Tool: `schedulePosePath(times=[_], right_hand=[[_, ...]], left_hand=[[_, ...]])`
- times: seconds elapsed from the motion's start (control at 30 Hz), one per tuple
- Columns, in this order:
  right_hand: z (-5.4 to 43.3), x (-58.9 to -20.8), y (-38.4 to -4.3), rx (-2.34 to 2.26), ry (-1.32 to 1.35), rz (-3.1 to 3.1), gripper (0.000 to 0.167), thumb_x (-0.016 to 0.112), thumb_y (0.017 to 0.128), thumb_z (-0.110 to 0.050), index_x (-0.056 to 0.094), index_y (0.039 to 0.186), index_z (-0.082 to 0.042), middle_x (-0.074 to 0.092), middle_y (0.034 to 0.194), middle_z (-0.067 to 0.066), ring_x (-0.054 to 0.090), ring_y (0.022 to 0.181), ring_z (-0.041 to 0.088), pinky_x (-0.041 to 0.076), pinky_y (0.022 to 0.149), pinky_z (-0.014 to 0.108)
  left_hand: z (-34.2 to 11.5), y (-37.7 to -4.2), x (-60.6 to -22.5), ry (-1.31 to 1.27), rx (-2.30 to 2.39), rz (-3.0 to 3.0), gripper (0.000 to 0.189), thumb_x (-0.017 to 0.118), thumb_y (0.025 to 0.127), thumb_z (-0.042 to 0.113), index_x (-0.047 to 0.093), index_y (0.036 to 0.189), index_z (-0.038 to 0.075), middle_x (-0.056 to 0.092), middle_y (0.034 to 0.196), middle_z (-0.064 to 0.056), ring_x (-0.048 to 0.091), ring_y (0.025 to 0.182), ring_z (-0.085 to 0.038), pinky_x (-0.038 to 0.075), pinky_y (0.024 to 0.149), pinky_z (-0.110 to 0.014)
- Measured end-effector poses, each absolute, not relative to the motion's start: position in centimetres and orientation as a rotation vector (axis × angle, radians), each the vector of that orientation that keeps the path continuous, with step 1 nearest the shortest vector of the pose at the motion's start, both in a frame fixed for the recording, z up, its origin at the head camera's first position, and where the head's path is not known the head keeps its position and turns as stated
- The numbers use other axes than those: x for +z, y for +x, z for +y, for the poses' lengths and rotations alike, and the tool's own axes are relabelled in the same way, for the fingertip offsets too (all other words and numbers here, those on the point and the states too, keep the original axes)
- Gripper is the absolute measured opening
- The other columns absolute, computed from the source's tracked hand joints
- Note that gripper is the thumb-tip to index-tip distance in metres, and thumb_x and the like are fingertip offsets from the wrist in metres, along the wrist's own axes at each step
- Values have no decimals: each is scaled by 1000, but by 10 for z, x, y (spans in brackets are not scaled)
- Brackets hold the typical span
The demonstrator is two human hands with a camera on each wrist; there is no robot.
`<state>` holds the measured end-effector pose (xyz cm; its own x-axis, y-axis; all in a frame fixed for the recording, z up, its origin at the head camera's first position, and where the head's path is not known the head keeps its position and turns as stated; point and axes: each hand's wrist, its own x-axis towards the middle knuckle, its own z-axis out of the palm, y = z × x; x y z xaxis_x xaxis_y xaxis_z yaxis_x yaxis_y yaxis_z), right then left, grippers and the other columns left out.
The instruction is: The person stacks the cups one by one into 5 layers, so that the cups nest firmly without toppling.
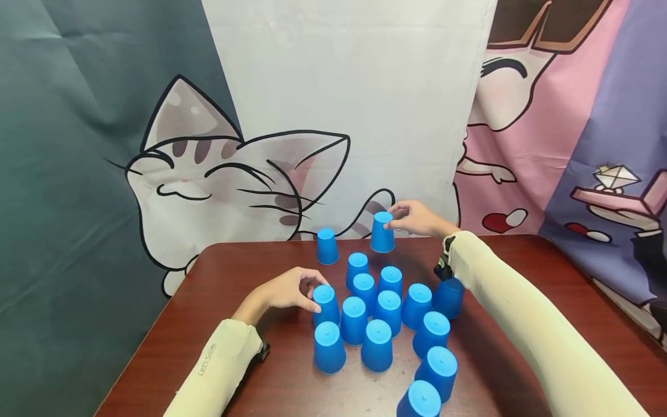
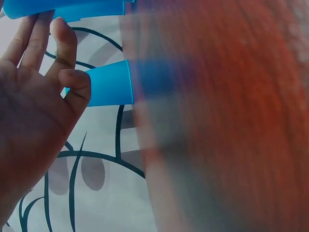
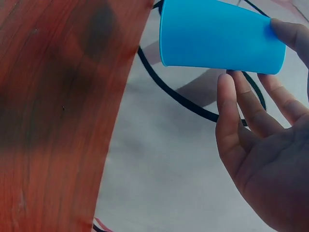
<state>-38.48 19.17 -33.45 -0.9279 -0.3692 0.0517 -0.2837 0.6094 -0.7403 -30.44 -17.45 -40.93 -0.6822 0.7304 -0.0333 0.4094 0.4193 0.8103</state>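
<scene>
Blue plastic cups stand upside down on the table in a loose group. My right hand (image 1: 417, 218) pinches a blue cup (image 1: 383, 233) near its closed end, at the back of the table. In the right wrist view this cup (image 3: 219, 36) sits between thumb and fingertips, its rim a little away from the tabletop. My left hand (image 1: 290, 289) holds another cup (image 1: 325, 305) at the group's left side, thumb in front and fingers behind. The left wrist view shows part of that cup (image 2: 91, 8) at the top, by the fingertips, with a separate cup (image 2: 113, 83) beyond the little finger.
A lone cup (image 1: 327, 247) stands at the back edge. Several cups, among them one near the front (image 1: 421, 401), curve down the right side; another (image 1: 448, 298) is partly behind the right sleeve. Behind the brown table (image 1: 250, 260) hangs a cartoon cloth (image 1: 339, 69).
</scene>
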Motion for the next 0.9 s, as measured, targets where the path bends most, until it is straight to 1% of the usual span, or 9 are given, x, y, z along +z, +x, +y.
schedulePosePath(times=[0.13, 0.23, 0.43, 0.57, 0.63, 0.77, 0.9], right_hand=[[185, -338, -389, -1224, -547, 2706, 45, 76, 88, -29, 61, 123, -5, 67, 119, 21, 67, 102, 40, 55, 84, 52], [179, -341, -392, -1210, -561, 2675, 46, 76, 88, -29, 61, 124, -4, 67, 117, 21, 68, 102, 39, 55, 86, 51], [166, -348, -397, -1196, -545, 2655, 47, 76, 89, -27, 60, 125, -2, 68, 114, 20, 68, 100, 38, 55, 86, 50], [159, -353, -400, -1150, -545, 2658, 50, 76, 89, -27, 58, 128, -1, 66, 117, 21, 67, 101, 40, 56, 83, 49], [156, -355, -402, -1130, -547, 2658, 51, 76, 89, -26, 58, 129, 1, 66, 119, 22, 68, 99, 40, 57, 79, 47], [151, -358, -404, -1100, -558, 2652, 50, 77, 88, -22, 58, 127, 3, 65, 120, 24, 70, 93, 35, 58, 71, 40], [144, -360, -406, -1091, -550, 2621, 50, 77, 87, -20, 58, 128, 3, 64, 122, 25, 71, 94, 32, 59, 73, 38]], left_hand=[[-173, -305, -409, 1000, 1152, 2291, 42, 84, 80, 31, 67, 117, 18, 63, 84, -5, 58, 78, -21, 54, 66, -34], [-174, -304, -408, 985, 1142, 2303, 42, 84, 80, 30, 68, 117, 19, 64, 84, -4, 58, 77, -21, 54, 66, -33], [-177, -302, -410, 963, 1161, 2300, 41, 84, 80, 29, 67, 116, 19, 65, 87, -5, 58, 79, -21, 54, 67, -35], [-178, -301, -410, 944, 1160, 2308, 40, 84, 79, 30, 68, 115, 23, 65, 88, -4, 58, 81, -20, 54, 69, -35], [-177, -301, -410, 947, 1157, 2309, 40, 84, 79, 30, 68, 115, 23, 65, 88, -3, 58, 82, -20, 54, 69, -35], [-176, -301, -409, 978, 1145, 2315, 41, 84, 80, 31, 68, 116, 20, 64, 87, -3, 58, 81, -20, 53, 67, -34], [-176, -301, -409, 979, 1149, 2313, 41, 84, 80, 29, 68, 116, 20, 63, 86, -3, 57, 81, -19, 52, 68, -33]])
